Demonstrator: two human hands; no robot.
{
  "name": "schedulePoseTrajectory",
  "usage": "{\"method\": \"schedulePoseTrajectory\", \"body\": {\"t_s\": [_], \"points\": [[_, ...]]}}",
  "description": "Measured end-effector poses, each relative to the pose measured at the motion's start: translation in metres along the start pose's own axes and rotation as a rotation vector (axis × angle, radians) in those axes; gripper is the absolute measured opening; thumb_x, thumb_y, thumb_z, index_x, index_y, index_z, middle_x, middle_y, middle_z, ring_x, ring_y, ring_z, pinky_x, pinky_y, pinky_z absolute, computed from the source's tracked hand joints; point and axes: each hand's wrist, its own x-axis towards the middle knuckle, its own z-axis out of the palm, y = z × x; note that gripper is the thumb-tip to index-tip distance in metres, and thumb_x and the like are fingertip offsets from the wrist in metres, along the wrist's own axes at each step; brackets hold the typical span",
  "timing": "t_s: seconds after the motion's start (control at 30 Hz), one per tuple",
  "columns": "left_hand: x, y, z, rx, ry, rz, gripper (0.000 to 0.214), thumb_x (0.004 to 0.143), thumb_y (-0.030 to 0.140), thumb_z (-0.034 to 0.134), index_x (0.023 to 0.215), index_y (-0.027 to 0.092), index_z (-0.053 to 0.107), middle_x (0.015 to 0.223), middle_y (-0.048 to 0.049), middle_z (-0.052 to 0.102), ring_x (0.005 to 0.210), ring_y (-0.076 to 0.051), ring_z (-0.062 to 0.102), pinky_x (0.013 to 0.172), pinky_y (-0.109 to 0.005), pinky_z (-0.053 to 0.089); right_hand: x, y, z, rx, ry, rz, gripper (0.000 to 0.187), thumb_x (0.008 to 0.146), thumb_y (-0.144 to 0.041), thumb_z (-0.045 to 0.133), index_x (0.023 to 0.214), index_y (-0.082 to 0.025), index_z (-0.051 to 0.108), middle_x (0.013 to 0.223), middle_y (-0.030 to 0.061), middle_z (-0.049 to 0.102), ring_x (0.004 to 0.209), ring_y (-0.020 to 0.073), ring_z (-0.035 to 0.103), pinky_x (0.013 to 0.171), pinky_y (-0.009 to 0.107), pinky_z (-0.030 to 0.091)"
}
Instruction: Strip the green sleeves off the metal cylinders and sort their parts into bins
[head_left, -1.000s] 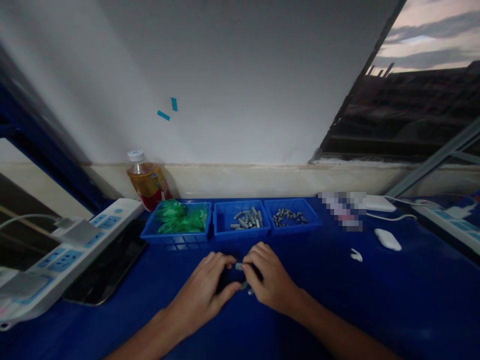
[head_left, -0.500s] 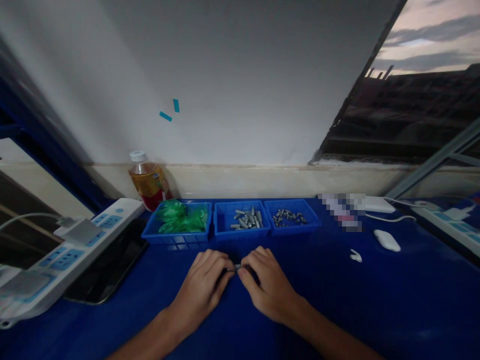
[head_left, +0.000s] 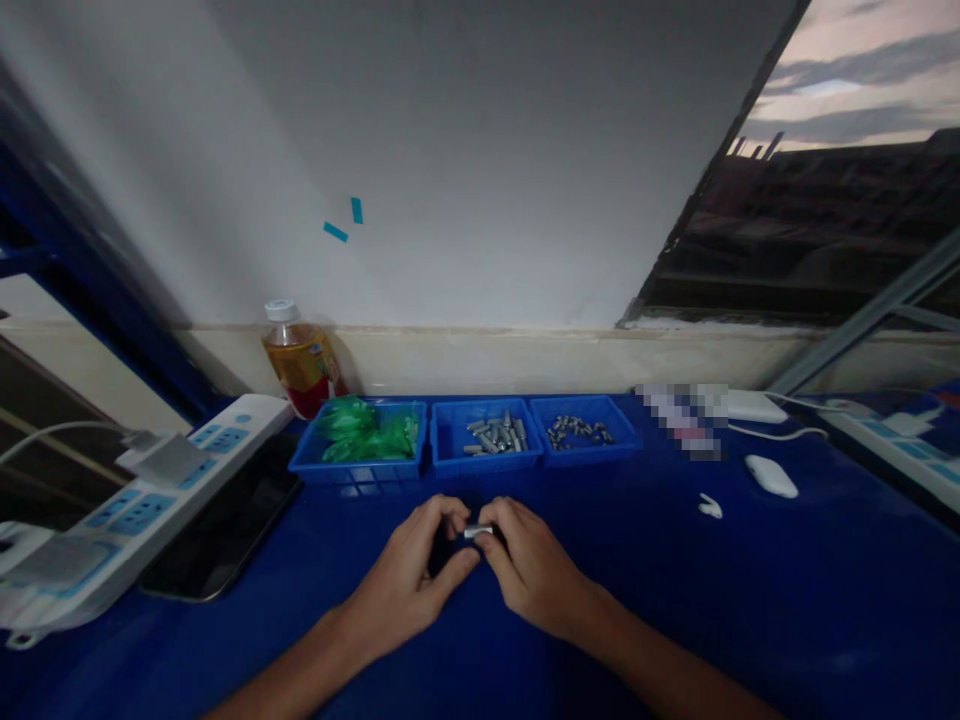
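My right hand (head_left: 529, 562) pinches a short silvery metal cylinder (head_left: 477, 531) between thumb and fingers, over the front of the table. Close at its left end is my left hand (head_left: 416, 565), thumb and fingers parted around a gap; whether a fingertip touches the cylinder I cannot tell. Beyond my hands stands a blue tray (head_left: 487, 464) with several similar metal cylinders (head_left: 496, 436) in it. To its right, another blue tray (head_left: 592, 457) contains small shiny metal parts (head_left: 577, 432), too small to name. The left blue tray (head_left: 356, 472) holds green plastic bags or film (head_left: 364, 432).
Along the left lie a white power strip (head_left: 142, 500) with plugs and a dark phone (head_left: 225, 530). A drink bottle (head_left: 300, 365) stands behind the left tray. On the right are an earbud (head_left: 709, 507), a white case (head_left: 772, 477), a cable and another power strip (head_left: 892, 440).
My left fingers have opened off the metal cylinder, which now shows more plainly in my right hand. The view has shifted slightly.
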Motion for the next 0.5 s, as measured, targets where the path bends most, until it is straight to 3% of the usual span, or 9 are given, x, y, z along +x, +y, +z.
{"method": "schedulePoseTrajectory", "body": {"t_s": [0.1, 0.2, 0.37, 0.5], "points": [[0.0053, 0.0018, -0.0031, -0.056, -0.085, -0.081, 0.027, 0.095, 0.033, 0.034, 0.086, 0.018, 0.055, 0.077, -0.0014, 0.06, 0.072, -0.013, 0.056, 0.068, -0.026, 0.044, -0.0006, 0.0012, 0.0014, -0.03, 0.005, -0.042, 0.003, 0.09, -0.019, 0.042, 0.089, -0.02, 0.044, 0.084, 0.0044, 0.057, 0.08, 0.0165, 0.053, 0.074, 0.031, 0.04], [0.0067, 0.0007, -0.003, -0.074, -0.105, -0.08, 0.032, 0.095, 0.033, 0.035, 0.075, 0.017, 0.055, 0.072, -0.0008, 0.059, 0.068, -0.013, 0.056, 0.066, -0.024, 0.044, -0.0011, 0.0018, 0.0012, -0.029, 0.002, -0.07, 0.002, 0.089, -0.02, 0.043, 0.089, -0.02, 0.045, 0.083, 0.0041, 0.057, 0.078, 0.0165, 0.052, 0.075, 0.032, 0.04], [0.0037, -0.0025, 0.0007, -0.065, -0.027, -0.024, 0.015, 0.091, 0.029, 0.046, 0.089, 0.018, 0.056, 0.08, -0.0014, 0.06, 0.074, -0.013, 0.056, 0.068, -0.023, 0.045, -0.0011, 0.0016, -0.0033, 0.068, 0.045, 0.058, 0.009, 0.088, -0.027, 0.048, 0.094, -0.02, 0.048, 0.086, 0.0034, 0.059, 0.081, 0.0161, 0.054, 0.074, 0.031, 0.039], [0.0012, -0.0046, 0.0037, -0.024, -0.004, 0.068, 0.008, 0.089, 0.025, 0.049, 0.088, 0.018, 0.053, 0.082, -0.0019, 0.059, 0.078, -0.013, 0.056, 0.072, -0.025, 0.046, -0.0008, 0.0005, -0.0035, 0.041, 0.005, 0.036, 0.015, 0.09, -0.023, 0.043, 0.077, -0.019, 0.05, 0.072, 0.0004, 0.057, 0.072, 0.0136, 0.051, 0.071, 0.029, 0.037]]}}
